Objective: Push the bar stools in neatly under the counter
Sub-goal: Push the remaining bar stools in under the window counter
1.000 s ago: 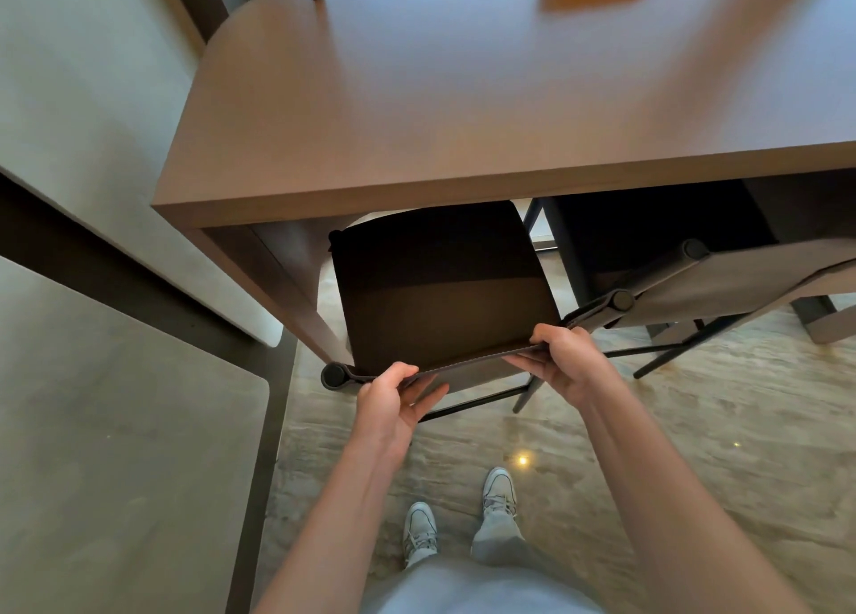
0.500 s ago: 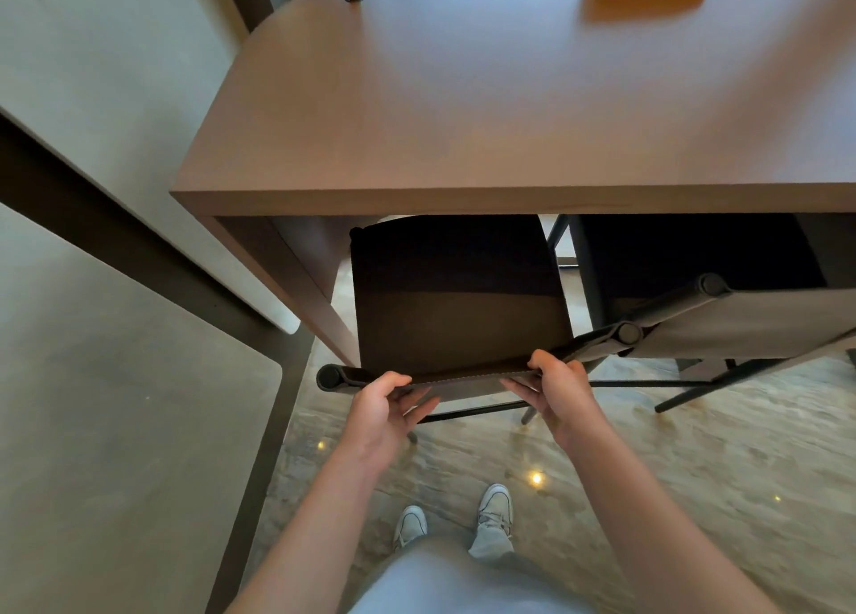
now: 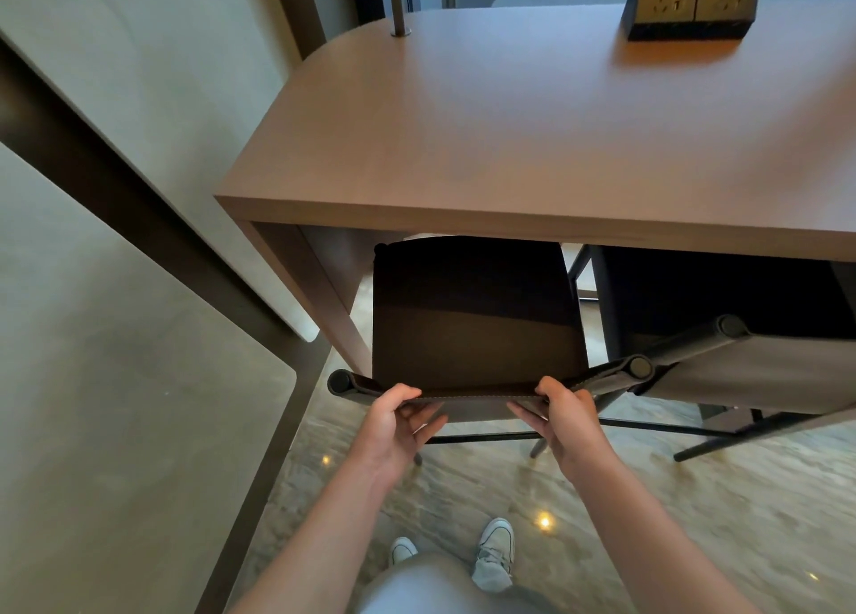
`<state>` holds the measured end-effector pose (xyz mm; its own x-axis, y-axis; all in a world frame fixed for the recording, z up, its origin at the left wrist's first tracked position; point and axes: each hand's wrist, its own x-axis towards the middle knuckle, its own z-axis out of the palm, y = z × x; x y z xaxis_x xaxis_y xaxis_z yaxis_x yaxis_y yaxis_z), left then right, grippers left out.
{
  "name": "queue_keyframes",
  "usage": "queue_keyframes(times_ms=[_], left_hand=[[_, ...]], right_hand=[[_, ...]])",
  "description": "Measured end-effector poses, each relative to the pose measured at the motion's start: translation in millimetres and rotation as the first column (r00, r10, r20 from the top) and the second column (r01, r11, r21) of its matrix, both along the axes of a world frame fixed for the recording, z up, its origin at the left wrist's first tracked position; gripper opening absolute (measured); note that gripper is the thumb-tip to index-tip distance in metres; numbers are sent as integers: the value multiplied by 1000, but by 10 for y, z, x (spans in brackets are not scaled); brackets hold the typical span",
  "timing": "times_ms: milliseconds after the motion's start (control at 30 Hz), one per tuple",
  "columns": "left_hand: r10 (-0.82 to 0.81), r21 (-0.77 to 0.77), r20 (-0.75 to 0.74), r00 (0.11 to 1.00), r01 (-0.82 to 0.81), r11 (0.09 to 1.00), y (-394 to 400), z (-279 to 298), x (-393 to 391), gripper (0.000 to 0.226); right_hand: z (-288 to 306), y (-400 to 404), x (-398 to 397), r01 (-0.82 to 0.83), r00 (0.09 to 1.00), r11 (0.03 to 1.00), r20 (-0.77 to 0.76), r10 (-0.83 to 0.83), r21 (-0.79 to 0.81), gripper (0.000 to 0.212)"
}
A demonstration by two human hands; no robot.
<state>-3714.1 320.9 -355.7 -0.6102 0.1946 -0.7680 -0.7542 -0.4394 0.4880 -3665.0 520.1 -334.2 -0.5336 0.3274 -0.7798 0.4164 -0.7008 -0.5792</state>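
A dark brown bar stool [image 3: 472, 331] stands with the front of its seat under the brown counter [image 3: 532, 150]. Its low backrest strap runs between two round black rail ends. My left hand [image 3: 398, 421] grips the strap near its left end, thumb on top and fingers underneath. My right hand [image 3: 563, 416] grips the same strap near its right end. A second stool [image 3: 741, 363] stands to the right, turned at an angle, with its grey backrest sticking out past the counter edge.
A black socket box [image 3: 690, 2] and a metal post [image 3: 398, 7] stand on the counter. A grey wall panel with a dark frame [image 3: 116, 197] runs along the left, close to the counter's side leg [image 3: 319, 303]. My feet [image 3: 491, 553] are on the marbled floor.
The view has tilted up and moved right, so more of the counter top shows. Both hands stay on the backrest strap, and the stool sits about as far under the counter as before.
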Motion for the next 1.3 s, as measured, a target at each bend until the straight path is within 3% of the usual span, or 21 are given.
queue_keyframes(times_ms=[233,300,400,467,567,667,800,900,1033,1300], left_hand=[[-80,-120,10,997,81,989,-38,-21,-5,30],[-100,-153,17,995,102,983,-100,-20,52,47],[45,-33,35,998,-44,999,-264,-45,93,76],[163,74,81,983,-169,983,-422,-47,72,81],[222,157,160,962,-247,956,-616,-78,-57,80],[155,138,182,971,-181,974,-726,-210,-248,77],[67,144,224,972,-101,984,-706,-344,-463,53],[31,256,236,971,-93,962,-612,-355,-562,39],[21,324,218,976,-92,942,-646,-382,-718,46],[-45,300,193,980,-16,954,-827,-187,-1535,44]], right_hand=[[-1,-28,33,-31,999,998,11,31,47,42],[7,-80,71,-2,1000,999,18,1,32,43],[18,-175,75,40,998,999,43,-38,-30,45],[42,-276,29,19,999,997,52,-16,-69,50],[77,-458,-103,-43,996,997,75,48,-71,49],[80,-587,-239,2,997,994,76,6,-107,34],[103,-677,-347,100,993,989,77,-92,-107,28],[106,-741,-431,139,985,987,112,-131,-74,32],[82,-802,-469,192,974,980,136,-182,-58,32],[13,-1132,-882,327,944,938,-11,-330,-111,33]])
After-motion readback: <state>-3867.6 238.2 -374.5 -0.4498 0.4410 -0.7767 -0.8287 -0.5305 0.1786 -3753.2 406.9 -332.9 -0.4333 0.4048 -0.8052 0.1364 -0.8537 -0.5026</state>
